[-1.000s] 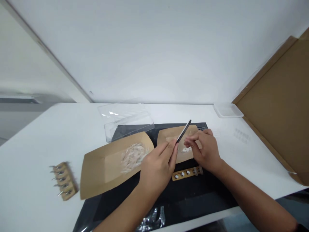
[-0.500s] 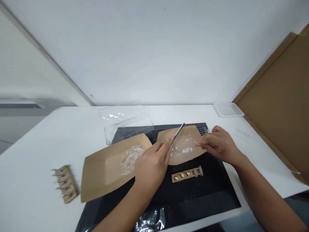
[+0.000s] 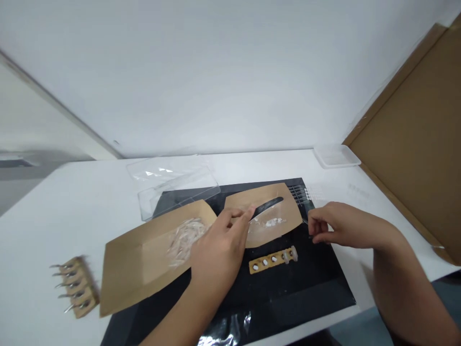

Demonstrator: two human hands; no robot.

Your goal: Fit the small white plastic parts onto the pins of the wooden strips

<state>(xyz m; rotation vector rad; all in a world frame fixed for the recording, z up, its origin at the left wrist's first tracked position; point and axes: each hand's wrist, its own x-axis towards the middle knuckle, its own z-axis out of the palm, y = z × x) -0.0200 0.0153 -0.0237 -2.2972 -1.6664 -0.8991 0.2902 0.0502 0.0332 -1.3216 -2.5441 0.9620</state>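
Observation:
My left hand (image 3: 216, 250) holds black tweezers (image 3: 266, 205) that point out over a small brown paper tray (image 3: 284, 218) with small white pieces in it. Just below that tray lies a wooden strip (image 3: 270, 261) with a row of holes filled with white bits. My right hand (image 3: 342, 226) hovers over the black mat (image 3: 306, 283) at the tray's right edge, fingers curled; whether it pinches anything I cannot tell. A larger brown paper tray (image 3: 137, 259) with a heap of thin white slivers lies to the left.
A second wooden strip with metal pins (image 3: 74, 288) lies on the white table at left. A clear plastic lid (image 3: 173, 180) sits behind the trays, a small clear tray (image 3: 336, 156) at the back right. A cardboard sheet (image 3: 414, 139) leans at right.
My right hand has drawn away from the small tray to its right edge. The tweezers in my left hand have tipped down lower over the tray. My view has shifted a little.

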